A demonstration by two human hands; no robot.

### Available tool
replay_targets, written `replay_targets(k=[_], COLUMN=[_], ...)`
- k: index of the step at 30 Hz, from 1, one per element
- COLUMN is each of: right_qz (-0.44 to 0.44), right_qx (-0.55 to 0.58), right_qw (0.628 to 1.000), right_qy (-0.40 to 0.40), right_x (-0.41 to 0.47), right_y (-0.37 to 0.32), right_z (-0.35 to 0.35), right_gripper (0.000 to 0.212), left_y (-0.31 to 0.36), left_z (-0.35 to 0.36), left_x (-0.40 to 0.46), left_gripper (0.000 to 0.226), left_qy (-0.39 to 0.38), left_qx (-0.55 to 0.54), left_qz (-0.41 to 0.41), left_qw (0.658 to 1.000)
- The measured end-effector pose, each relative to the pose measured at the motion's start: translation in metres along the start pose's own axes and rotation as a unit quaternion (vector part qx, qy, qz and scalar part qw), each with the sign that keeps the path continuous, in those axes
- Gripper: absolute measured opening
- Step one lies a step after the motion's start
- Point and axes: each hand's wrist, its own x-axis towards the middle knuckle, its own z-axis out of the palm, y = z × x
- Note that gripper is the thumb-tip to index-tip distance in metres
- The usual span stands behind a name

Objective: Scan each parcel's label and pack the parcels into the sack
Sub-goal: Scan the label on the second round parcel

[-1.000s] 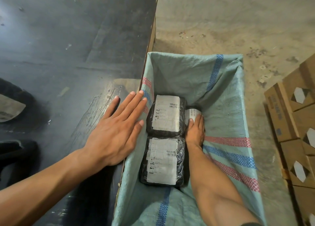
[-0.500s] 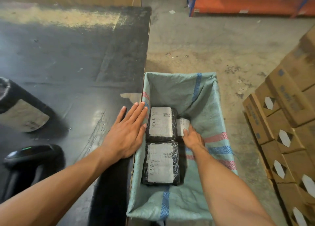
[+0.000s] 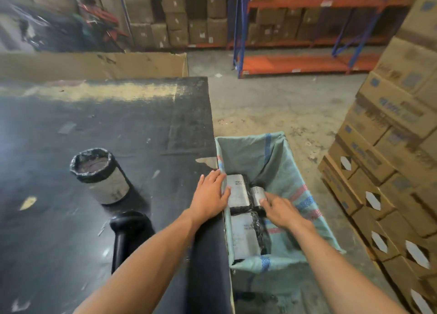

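A green woven sack [image 3: 276, 157] hangs open beside the black table [image 3: 132, 124]. Two flat black parcels with white labels lie inside, one farther [image 3: 237, 192] and one nearer [image 3: 243, 236]. A small round parcel [image 3: 257, 193] stands to the right of the farther one. My right hand [image 3: 280, 210] is inside the sack, its fingertips touching the small round parcel. My left hand [image 3: 209, 196] lies flat on the table edge, fingers over the sack's rim. A wrapped cylindrical parcel [image 3: 100, 175] stands on the table, with a black scanner [image 3: 130, 228] near it.
Stacked cardboard boxes [image 3: 387, 171] rise close to the right of the sack. Orange and blue racks [image 3: 295, 60] with cartons line the back. A large open carton [image 3: 94, 64] stands behind the table. Bare concrete floor lies beyond the sack.
My view has lifted, bringing the racks and the cylindrical parcel into sight. My right hand has drawn back slightly from the small round parcel. My left hand stays at the table edge.
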Motion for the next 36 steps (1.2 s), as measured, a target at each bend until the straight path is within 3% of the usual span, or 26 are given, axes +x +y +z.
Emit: replay_targets(k=[2, 6, 11, 16, 19, 28, 31, 34, 36], right_qz=[-0.015, -0.037, -0.086, -0.128, -0.127, -0.058, -0.017, 0.008, 0.024], right_qx=[-0.005, -0.016, -0.007, 0.018, 0.02, 0.113, 0.184, 0.357, 0.408], right_qw=[1.0, 0.998, 0.992, 0.988, 0.99, 0.992, 0.983, 0.934, 0.912], right_qy=[0.021, 0.055, 0.097, 0.088, 0.055, -0.027, 0.003, 0.014, 0.035], right_x=[-0.018, -0.048, -0.08, -0.106, -0.119, -0.152, -0.153, -0.155, -0.156], right_y=[-0.015, -0.064, -0.145, -0.218, -0.254, -0.328, -0.338, -0.344, -0.346], right_z=[-0.013, -0.038, -0.052, -0.037, -0.017, 0.07, 0.098, 0.115, 0.122], right_gripper=[0.052, 0.046, 0.043, 0.04, 0.048, 0.088, 0.075, 0.058, 0.054], left_y=[0.005, -0.001, -0.037, -0.101, -0.138, -0.185, -0.188, -0.194, -0.2], left_z=[-0.022, -0.079, -0.165, -0.228, -0.245, -0.226, -0.219, -0.218, -0.217], left_x=[-0.009, -0.028, -0.05, -0.077, -0.095, -0.124, -0.125, -0.127, -0.129], left_gripper=[0.043, 0.026, 0.024, 0.028, 0.031, 0.057, 0.062, 0.058, 0.056], left_qy=[0.022, 0.093, 0.173, 0.195, 0.18, -0.002, -0.004, -0.014, -0.007], left_qx=[-0.063, -0.081, 0.008, 0.105, 0.12, 0.274, 0.292, 0.289, 0.266], left_qz=[-0.002, 0.032, 0.1, 0.115, 0.102, 0.132, 0.12, 0.104, 0.096], left_qw=[0.998, 0.992, 0.98, 0.968, 0.971, 0.953, 0.949, 0.952, 0.959])
